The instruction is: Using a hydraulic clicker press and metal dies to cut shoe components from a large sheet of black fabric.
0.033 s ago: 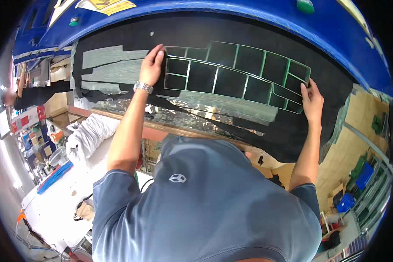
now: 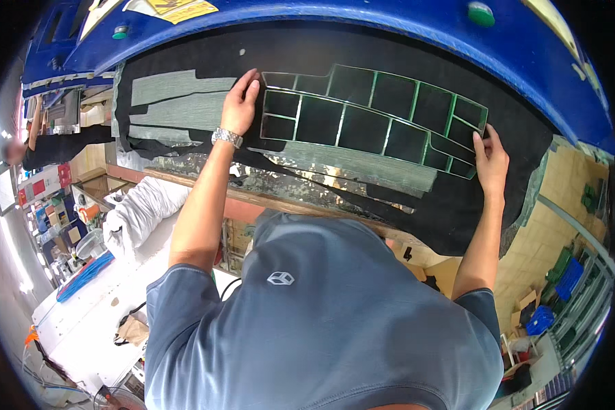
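Observation:
A long metal cutting die (image 2: 341, 124), a thin-walled outline split into several cells with greenish edges, lies over a sheet of black leather-like material (image 2: 287, 51). My left hand (image 2: 241, 106) grips its left end, thumb and fingers closed at the rim. At the right end my right hand (image 2: 491, 160) holds the edge between thumb and fingers. Left of the die, long openings in the black sheet bare a grey-green board (image 2: 184, 106). Another bared strip (image 2: 362, 162) runs along the die's near side.
A blue machine beam (image 2: 389, 19) with a green button (image 2: 480, 14) spans the far side. Along the near edge runs a worn, scrap-strewn strip (image 2: 287, 183). White cloth (image 2: 143, 215) lies on a white table at the left. Another person (image 2: 65, 147) is at far left.

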`<state>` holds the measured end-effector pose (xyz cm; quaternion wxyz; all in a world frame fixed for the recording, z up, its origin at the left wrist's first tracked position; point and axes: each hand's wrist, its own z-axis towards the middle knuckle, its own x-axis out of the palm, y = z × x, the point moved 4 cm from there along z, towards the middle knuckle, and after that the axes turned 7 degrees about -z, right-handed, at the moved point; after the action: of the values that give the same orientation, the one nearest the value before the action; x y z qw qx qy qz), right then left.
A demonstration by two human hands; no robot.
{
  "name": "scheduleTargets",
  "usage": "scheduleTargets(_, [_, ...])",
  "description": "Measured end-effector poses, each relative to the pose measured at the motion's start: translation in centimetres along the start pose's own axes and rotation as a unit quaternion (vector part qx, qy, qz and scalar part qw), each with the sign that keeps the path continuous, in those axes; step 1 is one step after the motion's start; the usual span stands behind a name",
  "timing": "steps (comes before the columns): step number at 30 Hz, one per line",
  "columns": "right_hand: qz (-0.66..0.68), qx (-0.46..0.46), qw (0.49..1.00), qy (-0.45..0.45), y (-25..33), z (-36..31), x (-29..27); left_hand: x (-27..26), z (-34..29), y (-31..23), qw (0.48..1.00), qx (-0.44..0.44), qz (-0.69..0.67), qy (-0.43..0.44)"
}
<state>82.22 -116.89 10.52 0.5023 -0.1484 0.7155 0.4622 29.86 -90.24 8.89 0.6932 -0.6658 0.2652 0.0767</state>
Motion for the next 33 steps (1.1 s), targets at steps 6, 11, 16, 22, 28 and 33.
scheduleTargets(6, [-0.069,-0.111,0.981,-0.141,5.6,-5.9,-4.2,-1.3,-8.3,-5.4,0.980,0.177,0.091,-0.013])
scheduleTargets(11, [0.005,-0.163,0.974,-0.156,15.2,-8.7,-4.4,0.1,-17.8,-3.2,0.938,0.158,0.074,0.299])
scheduleTargets(16, [-0.031,-0.223,0.951,-0.211,21.6,-10.1,-6.2,1.3,-21.1,-1.3,0.909,0.204,0.192,0.310])
scheduleTargets(22, [0.005,-0.103,0.978,-0.180,23.4,-5.9,-7.4,2.8,-16.6,-0.8,0.926,0.212,0.195,0.244])
scheduleTargets(28, [0.020,-0.107,0.982,-0.155,24.0,-5.9,-5.9,3.2,-12.5,-2.5,0.939,0.227,0.194,0.171])
scheduleTargets(33, [-0.079,-0.167,0.981,-0.057,22.2,-9.3,-1.5,3.2,-9.3,-4.6,0.930,0.204,0.238,0.190])
